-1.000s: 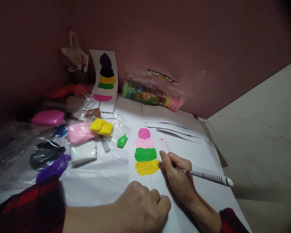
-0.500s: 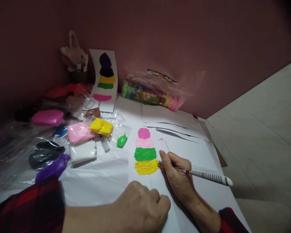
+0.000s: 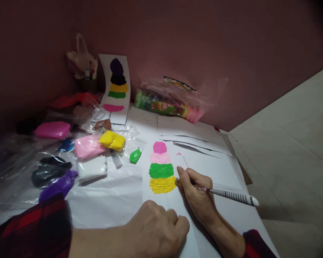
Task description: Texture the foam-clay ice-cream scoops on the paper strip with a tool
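My right hand (image 3: 197, 190) is closed around a fork (image 3: 231, 196) with a black-and-white zigzag handle and a white end. The fork's tines touch the right edge of a yellow clay patch (image 3: 162, 185), which is scored with wavy grooves. Above that patch, a green one (image 3: 161, 170), a pale pink one (image 3: 160, 158) and a round darker pink one (image 3: 159, 147) are stacked on white paper (image 3: 156, 200). Below them my left hand (image 3: 158, 229) rests on the paper, fingers curled into a loose fist; its palm side is hidden.
Bagged clay lies at left: yellow (image 3: 112, 140), pink (image 3: 89, 147), white (image 3: 92, 168), purple (image 3: 58, 186), black (image 3: 51, 171) and green (image 3: 135, 156). A finished-looking clay sheet (image 3: 123, 116) leans on the wall beside a bag of clay sticks (image 3: 167, 107). Paper sheets (image 3: 188, 125) lie behind.
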{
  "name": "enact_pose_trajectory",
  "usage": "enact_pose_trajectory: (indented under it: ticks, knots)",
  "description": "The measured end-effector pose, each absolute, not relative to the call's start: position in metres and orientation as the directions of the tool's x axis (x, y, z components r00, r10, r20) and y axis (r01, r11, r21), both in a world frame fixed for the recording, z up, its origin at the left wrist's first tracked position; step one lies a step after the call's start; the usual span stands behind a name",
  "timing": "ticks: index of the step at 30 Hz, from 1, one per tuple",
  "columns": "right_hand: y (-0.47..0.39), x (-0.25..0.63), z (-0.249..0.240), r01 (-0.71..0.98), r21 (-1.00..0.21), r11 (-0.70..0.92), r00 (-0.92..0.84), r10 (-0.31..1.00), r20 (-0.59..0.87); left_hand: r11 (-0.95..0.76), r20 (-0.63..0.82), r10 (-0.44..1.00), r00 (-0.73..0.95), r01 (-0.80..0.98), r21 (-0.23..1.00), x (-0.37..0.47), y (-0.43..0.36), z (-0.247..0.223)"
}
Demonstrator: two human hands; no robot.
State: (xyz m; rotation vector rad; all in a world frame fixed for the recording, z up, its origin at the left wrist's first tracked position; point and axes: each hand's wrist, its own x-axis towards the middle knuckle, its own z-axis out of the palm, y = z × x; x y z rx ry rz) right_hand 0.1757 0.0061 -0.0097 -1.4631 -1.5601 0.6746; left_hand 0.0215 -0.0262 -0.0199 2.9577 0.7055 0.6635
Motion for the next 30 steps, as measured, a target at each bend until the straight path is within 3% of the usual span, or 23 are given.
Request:
enact_pose_trajectory:
  ticks: [30]
  knots:
    - [0.0062, 0.1783, -0.0118, 0.525, -0.835, 0.165, 0.052, 0.973, 0.225, -0.89, 0.486, 0.433, 0.759, 0.446, 0.097, 0.0227, -0.0261, -0.0188]
